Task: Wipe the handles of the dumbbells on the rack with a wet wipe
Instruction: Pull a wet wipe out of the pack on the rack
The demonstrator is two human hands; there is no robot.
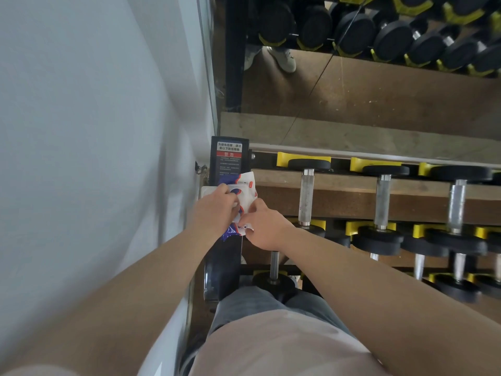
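Observation:
A white, blue and red wet-wipe pack (245,185) lies on top of the black end post (226,161) of the dumbbell rack. My left hand (214,210) holds the pack from the left, fingers curled over it. My right hand (263,225) pinches the pack's near edge from the right. Black dumbbells with bare metal handles lie across the rack's top tier: one handle (307,198) just right of my hands, a second (382,200) and a third (456,204) farther right. No loose wipe shows.
A grey wall (95,131) runs close along the left. A mirror (352,63) behind the rack reflects the dumbbells and a pair of shoes. Lower tiers hold more dumbbells (273,280) in yellow cradles. My shorts and shirt fill the bottom of the view.

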